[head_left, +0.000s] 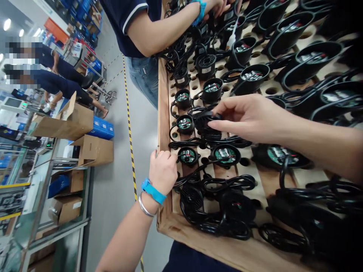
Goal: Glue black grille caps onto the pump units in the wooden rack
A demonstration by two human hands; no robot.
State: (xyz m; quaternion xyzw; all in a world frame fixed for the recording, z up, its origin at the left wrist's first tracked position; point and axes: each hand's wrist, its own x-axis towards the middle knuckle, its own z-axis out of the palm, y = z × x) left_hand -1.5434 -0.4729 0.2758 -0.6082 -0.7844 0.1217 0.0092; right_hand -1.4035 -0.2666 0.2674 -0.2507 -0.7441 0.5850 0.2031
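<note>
My right hand (244,117) has its thumb and fingers closed on a black round housing (204,122), whose far side is partly hidden by cables. My left hand (163,172) grips the side rim of a wooden tray (162,128), fingers curled over it. Beside its fingertips sits an open black cup with a green circuit board (187,155). Another such cup (226,155) stands to the right. Coiled black cables (229,184) lie between the rows. Nearer me, a black unit with its grille up (191,198) rests in the tray.
A co-worker's arm (164,32) reaches over the far end of the tray. Holes dot the light wooden board (270,91). To the left are a floor with striped tape (129,132), cardboard boxes (95,150), a metal-framed bench (85,223) and two people farther off.
</note>
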